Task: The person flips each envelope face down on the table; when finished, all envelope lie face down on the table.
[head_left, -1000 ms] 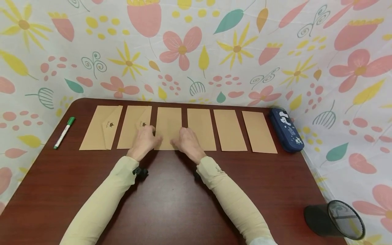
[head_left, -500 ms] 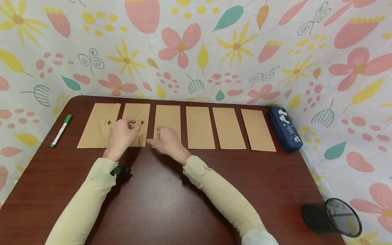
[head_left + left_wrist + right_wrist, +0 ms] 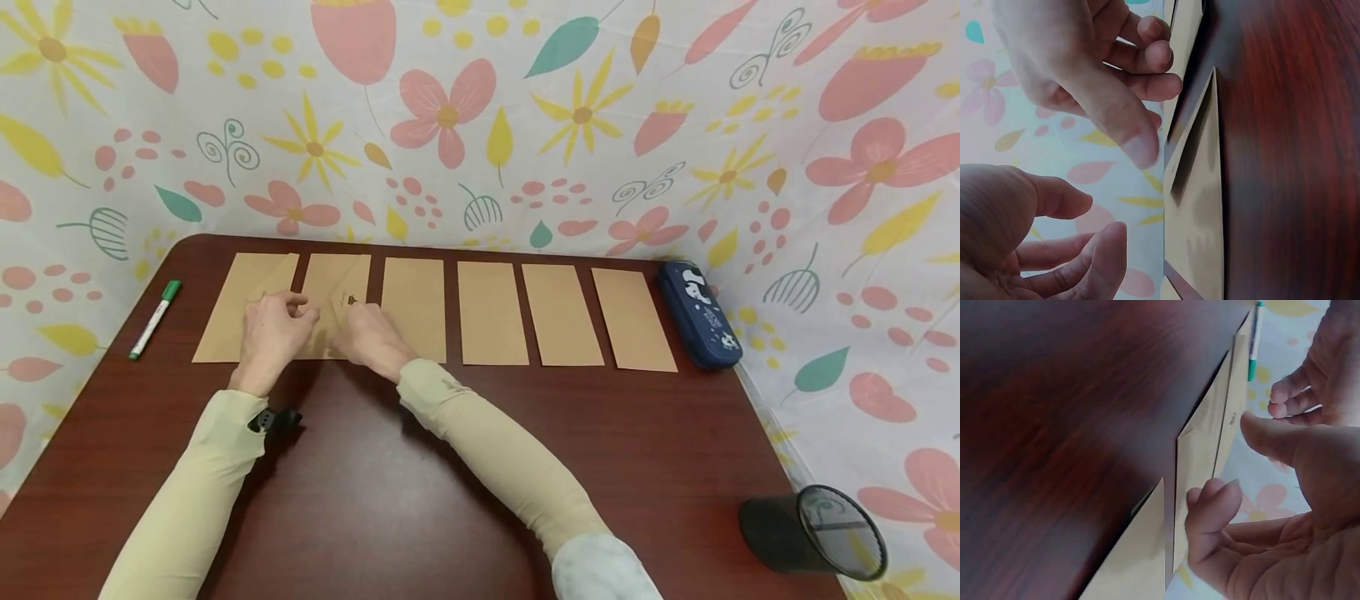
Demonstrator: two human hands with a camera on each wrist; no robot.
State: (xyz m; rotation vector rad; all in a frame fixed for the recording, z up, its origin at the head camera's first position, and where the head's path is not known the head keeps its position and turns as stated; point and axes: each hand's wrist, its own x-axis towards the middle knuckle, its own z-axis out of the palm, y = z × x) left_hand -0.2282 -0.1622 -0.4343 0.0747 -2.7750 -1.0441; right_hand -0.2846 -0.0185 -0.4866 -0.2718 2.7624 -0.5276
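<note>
Several brown paper envelopes lie in a row along the table's far side. My left hand [image 3: 272,332] hovers over the right part of the leftmost envelope [image 3: 225,312], its thumb and fingers loosely bent and apart. My right hand [image 3: 369,337] is over the lower part of the second envelope [image 3: 326,283], whose slanted flap shows a small printed crown. In the right wrist view, the right thumb and bent fingers [image 3: 1215,503] stand apart with nothing between them; whether they touch paper cannot be told. In the left wrist view, the second envelope's flap [image 3: 1194,134] is slightly raised.
A third envelope [image 3: 414,292] lies right of the hands, with more envelopes beyond it. A green-capped marker [image 3: 155,321] lies at left. The blue pencil case [image 3: 700,315] stands at the row's right end. A black mesh cup [image 3: 780,533] lies on its side at front right.
Both hands have moved left: the left from the second envelope to the first, the right from the third to the second. The envelopes look unmoved.
</note>
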